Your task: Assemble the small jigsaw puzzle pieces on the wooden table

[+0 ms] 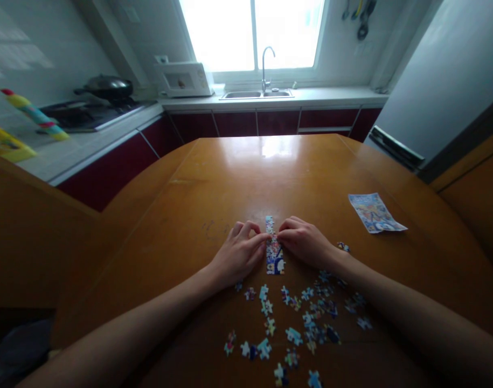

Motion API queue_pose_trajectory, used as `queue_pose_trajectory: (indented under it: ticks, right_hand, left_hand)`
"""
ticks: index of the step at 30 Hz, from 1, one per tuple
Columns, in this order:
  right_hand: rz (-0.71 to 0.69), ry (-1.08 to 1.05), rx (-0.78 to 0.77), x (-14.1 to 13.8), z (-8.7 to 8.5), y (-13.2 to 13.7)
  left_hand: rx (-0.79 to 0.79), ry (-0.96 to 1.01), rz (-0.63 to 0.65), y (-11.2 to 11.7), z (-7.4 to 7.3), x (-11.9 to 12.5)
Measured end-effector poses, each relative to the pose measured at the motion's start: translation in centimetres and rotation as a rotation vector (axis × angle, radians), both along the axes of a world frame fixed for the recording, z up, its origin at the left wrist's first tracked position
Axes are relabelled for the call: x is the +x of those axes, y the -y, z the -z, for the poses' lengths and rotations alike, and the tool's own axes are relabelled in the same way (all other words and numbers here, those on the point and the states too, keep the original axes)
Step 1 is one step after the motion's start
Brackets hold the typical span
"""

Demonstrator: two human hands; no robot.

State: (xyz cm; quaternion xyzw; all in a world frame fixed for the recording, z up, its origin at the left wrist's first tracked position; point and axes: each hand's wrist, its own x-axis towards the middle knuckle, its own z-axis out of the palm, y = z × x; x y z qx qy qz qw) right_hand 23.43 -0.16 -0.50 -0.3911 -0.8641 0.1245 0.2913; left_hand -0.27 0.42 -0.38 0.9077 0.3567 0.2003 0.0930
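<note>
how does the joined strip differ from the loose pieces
The strip is interlocked into one narrow column; the loose pieces lie separate and scattered. The strip sits between the left hand and right hand, both touching it; the loose pieces lie untouched, nearer the person. Both are colourful jigsaw parts flat on the table.

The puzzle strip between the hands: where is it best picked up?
The puzzle strip lies flat on the table, narrow and many-jointed, so lifting one end might buckle it. Probably pinch its long edges near the middle, coming from left and right.
</note>
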Motion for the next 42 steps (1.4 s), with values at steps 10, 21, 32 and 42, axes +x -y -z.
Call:
queue_pose_trajectory:
  ticks: [10,21,32,42]
  right_hand:
    - [0.046,0.005,-0.078,0.5,0.0,-0.2]
    - [0.116,-0.124,0.003,1.2,0.5,-0.2]
    - [0.088,0.016,-0.005,0.7,0.3,0.1]
    - [0.101,0.006,0.001,0.5,0.5,-0.1]
  left_hand:
    - [-0.05,-0.03,0.019,0.1,0.3,-0.2]
    - [-0.023,-0.056,0.018,-0.1,0.4,-0.2]
    - [-0.062,-0.066,0.046,0.0,0.1,-0.2]
    - [-0.145,-0.066,0.012,-0.4,0.0,0.0]
